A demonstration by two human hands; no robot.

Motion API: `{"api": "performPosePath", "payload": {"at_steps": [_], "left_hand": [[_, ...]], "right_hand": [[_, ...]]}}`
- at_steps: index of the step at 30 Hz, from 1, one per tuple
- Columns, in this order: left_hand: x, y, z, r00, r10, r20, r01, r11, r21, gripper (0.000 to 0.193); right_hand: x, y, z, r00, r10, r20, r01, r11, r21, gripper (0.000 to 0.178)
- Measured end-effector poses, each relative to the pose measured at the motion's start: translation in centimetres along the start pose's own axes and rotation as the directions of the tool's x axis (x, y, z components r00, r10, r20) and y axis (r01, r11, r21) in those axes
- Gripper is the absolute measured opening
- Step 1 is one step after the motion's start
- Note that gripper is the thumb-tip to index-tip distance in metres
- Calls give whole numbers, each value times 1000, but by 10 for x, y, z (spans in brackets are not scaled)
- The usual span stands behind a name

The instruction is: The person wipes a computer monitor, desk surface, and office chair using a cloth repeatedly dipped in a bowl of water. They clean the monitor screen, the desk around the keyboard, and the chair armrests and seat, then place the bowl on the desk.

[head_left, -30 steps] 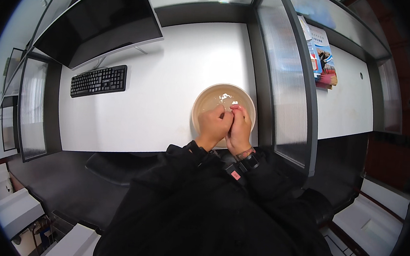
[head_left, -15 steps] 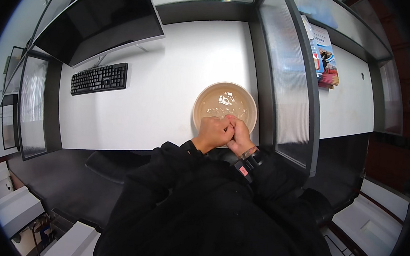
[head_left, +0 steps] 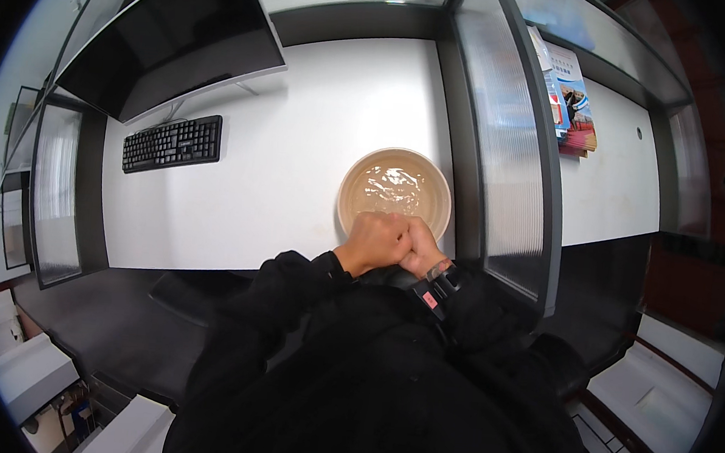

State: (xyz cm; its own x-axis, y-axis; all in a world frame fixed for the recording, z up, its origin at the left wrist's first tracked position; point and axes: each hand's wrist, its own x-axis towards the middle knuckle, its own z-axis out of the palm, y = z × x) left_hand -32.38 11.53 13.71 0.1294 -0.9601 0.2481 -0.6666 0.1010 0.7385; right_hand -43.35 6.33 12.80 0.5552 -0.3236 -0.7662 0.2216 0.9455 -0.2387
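Observation:
A round beige basin (head_left: 350, 193) with water in it stands on the white desk. Its water (head_left: 394, 188) is rippled and throws bright glints. Over the basin's near rim, my left hand (head_left: 373, 239) and my right hand (head_left: 421, 246) are pressed together with fingers curled. The back of my left hand faces up, and my right hand lies against its right side. Whatever may be between the palms is hidden. My right wrist wears a dark band with a small black device (head_left: 430, 298) bearing a pink patch.
On the desk (head_left: 301, 136) to the left are a black keyboard (head_left: 172, 143) and a large dark monitor (head_left: 173, 37). A ribbed, grey-framed partition (head_left: 509, 144) rises close to the basin's right side. Beyond it lie brochures (head_left: 578, 103) on another desk.
My joined hands have drawn slightly back toward me, and their fingers are closer together. More ripples and glints show on the water. The whole view has shifted a little.

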Motion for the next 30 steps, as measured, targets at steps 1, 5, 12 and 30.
{"api": "performPosePath", "payload": {"at_steps": [1,5,12,30], "left_hand": [[0,-1,3,997,-72,-11,72,997,13,20],[-4,-21,5,758,-613,220,648,746,-155,26],[-13,-25,17,785,-575,230,599,611,-518,26],[-12,-24,4,900,-298,317,406,836,-368,50]], "right_hand": [[-1,-1,2,998,-60,-31,60,998,-1,22],[4,-2,3,866,-483,128,465,683,-564,42],[7,2,-3,805,-547,229,516,456,-725,32],[-2,-20,-16,918,-381,109,383,782,-492,25]]}}
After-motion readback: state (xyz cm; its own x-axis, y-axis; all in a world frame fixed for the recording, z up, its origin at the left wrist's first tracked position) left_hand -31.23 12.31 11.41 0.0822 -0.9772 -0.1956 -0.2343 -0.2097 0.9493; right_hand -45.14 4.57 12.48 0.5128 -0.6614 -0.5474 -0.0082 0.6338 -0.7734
